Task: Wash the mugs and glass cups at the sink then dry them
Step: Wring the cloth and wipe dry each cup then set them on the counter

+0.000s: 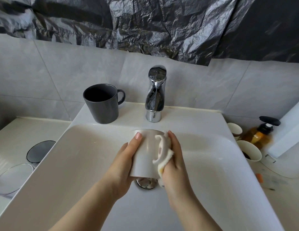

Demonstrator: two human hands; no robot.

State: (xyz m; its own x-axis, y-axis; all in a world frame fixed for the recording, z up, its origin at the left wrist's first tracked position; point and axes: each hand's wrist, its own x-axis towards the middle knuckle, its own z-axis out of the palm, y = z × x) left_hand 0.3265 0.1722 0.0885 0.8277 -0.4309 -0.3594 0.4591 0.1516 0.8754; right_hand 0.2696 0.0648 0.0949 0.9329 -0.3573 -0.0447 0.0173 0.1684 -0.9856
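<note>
Over the white sink point(88, 157) my left hand point(127, 157) grips a white mug point(145, 157), tilted with its mouth away from me and its handle up. My right hand point(174, 157) holds a pale yellow sponge cloth point(165, 157) against the mug's handle side. A dark grey mug point(102, 104) stands upright on the sink's back ledge, left of the chrome tap point(154, 95). Two glass cups lie on the left counter, a dark tinted one point(40, 151) and a clear one point(12, 178). No water runs from the tap.
The drain point(146, 183) sits just under the white mug. On the right counter stand two paper cups point(234, 130) point(249, 151), an amber soap pump bottle point(260, 134) and a white box point(289, 129). Black plastic sheeting point(145, 22) hangs on the tiled wall.
</note>
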